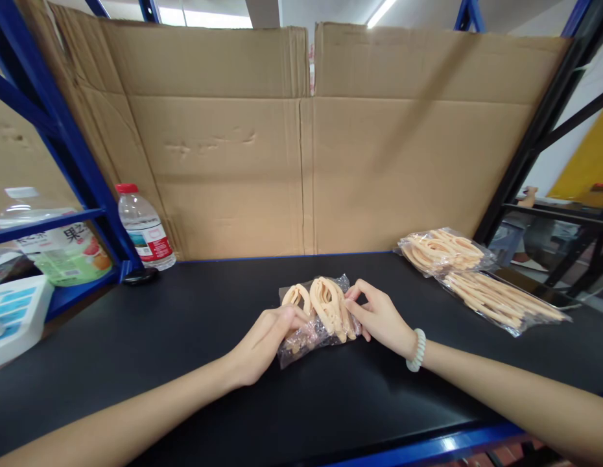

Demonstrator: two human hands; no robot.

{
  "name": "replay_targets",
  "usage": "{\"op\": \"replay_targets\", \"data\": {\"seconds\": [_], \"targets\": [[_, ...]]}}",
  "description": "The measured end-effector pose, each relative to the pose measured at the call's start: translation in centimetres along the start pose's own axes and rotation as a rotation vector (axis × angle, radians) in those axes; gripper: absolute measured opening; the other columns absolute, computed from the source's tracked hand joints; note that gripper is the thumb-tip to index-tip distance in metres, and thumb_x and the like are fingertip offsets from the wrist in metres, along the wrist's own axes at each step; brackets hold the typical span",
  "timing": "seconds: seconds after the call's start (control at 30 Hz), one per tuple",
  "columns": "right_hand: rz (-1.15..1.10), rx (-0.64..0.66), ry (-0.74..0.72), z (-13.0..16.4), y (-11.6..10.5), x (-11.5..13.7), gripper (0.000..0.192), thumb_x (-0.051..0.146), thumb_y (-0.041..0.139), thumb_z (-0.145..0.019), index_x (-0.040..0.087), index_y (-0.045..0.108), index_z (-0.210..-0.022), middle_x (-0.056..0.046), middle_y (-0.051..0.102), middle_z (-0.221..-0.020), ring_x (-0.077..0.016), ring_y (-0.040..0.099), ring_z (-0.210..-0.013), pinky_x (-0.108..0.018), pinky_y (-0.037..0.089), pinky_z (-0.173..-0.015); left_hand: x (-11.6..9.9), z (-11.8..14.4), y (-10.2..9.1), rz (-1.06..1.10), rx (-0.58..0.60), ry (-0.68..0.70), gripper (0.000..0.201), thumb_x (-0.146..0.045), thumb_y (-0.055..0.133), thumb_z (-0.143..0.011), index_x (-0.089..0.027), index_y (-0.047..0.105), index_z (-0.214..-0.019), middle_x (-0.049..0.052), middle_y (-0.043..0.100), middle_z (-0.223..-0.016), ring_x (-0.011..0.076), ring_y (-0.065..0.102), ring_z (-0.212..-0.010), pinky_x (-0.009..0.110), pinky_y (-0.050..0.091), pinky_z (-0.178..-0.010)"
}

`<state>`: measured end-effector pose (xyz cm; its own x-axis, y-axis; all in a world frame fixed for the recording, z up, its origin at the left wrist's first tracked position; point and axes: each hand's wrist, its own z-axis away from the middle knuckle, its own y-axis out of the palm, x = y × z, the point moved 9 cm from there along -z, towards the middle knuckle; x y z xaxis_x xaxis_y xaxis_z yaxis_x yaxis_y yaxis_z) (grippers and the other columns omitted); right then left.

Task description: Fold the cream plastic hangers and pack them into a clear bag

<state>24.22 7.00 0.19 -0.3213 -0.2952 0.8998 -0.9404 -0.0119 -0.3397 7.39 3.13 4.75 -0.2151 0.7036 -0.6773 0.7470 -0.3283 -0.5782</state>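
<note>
Both the left hand (pixel 262 340) and right hand (pixel 377 314) pinch a bag of clips (pixel 317 311) lying mid-worktop (pixel 185 337); the thin plastic could tear, I judge, if pulled apart too hard.

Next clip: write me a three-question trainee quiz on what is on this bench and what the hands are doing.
1. True or false: both hands grip the clear bag of peach hair clips at the middle of the black table.
2. Which stands at the back left, by the blue rack post? A) a mug B) a red-capped water bottle C) a tape roll
3. What is worn on the right wrist?

Key:
1. True: the left hand and right hand hold it from either side.
2. B.
3. A pale beaded bracelet. More filled bags lie to the right.
</note>
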Motion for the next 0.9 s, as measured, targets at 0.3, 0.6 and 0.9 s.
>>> {"op": "replay_targets", "data": {"seconds": [0.3,0.6,0.9], "targets": [[-0.043,-0.001,0.013,-0.1,0.0,-0.4,0.022,0.038,0.055,-0.082,0.022,0.041,-0.076,0.004,0.059,-0.060,-0.0078,0.050,-0.032,-0.015,0.034,-0.026,-1.1,0.0,-0.3,-0.142,0.084,0.102,0.018,-0.028,0.056,-0.085,-0.016,0.058,-0.072,0.007,0.066,-0.087,0.0171,0.060,-0.075,0.029,0.050,-0.071],[-0.041,0.021,0.044,0.0,0.1,-0.8,0.023,0.040,0.054,-0.083,0.022,0.041,-0.077,0.004,0.061,-0.063,-0.0077,0.051,-0.032,-0.015,0.037,-0.027,0.4,-0.4,-0.9,-0.134,0.071,-0.030,0.025,-0.024,0.046,-0.092,-0.016,0.059,-0.073,0.005,0.065,-0.084,0.0151,0.059,-0.076,0.027,0.046,-0.073],[-0.089,0.037,0.072,-0.2,0.1,-1.5,0.025,0.040,0.056,-0.083,0.022,0.041,-0.075,0.006,0.057,-0.052,-0.0116,0.056,-0.036,-0.019,0.044,-0.030,2.7,-0.2,-2.0,-0.030,-0.110,-0.164,0.024,-0.025,0.055,-0.084,-0.015,0.056,-0.062,0.006,0.059,-0.090,0.0164,0.059,-0.081,0.025,0.045,-0.066]]}}
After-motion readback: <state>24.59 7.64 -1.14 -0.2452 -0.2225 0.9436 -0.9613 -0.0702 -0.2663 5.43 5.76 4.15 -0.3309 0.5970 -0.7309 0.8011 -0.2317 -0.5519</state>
